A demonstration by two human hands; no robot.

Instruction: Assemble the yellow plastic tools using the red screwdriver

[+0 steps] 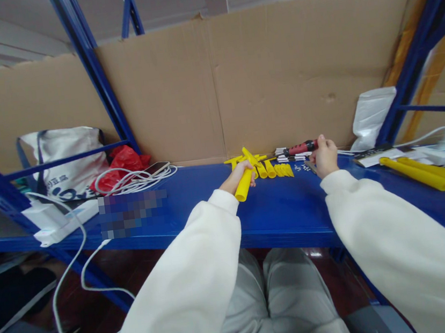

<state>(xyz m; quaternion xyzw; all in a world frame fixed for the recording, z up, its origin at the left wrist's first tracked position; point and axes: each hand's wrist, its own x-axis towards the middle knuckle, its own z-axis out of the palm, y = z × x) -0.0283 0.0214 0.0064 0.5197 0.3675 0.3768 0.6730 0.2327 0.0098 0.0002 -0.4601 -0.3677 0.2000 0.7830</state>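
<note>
My left hand (240,178) is closed around a yellow tube (243,186), whose open end points toward me. My right hand (325,156) grips the end of a red-and-black screwdriver (301,148). Its thin shaft points left, toward the yellow pieces. Behind my left hand lie several yellow tubular pieces (261,168), partly hidden by it. A row of small flat yellow pieces (283,170) sits to their right. Tiny pale parts (302,167) are scattered close to my right hand, too small to name. Striped black-and-white items (282,152) lie beneath the screwdriver.
Long yellow tubes (426,174) rest at the right of the blue table (281,218). A white plastic bag (372,115) leans by the right post. At left are coiled white cables (130,180), a power strip (69,223) and a cloth bag (67,153). Cardboard (295,71) walls the back.
</note>
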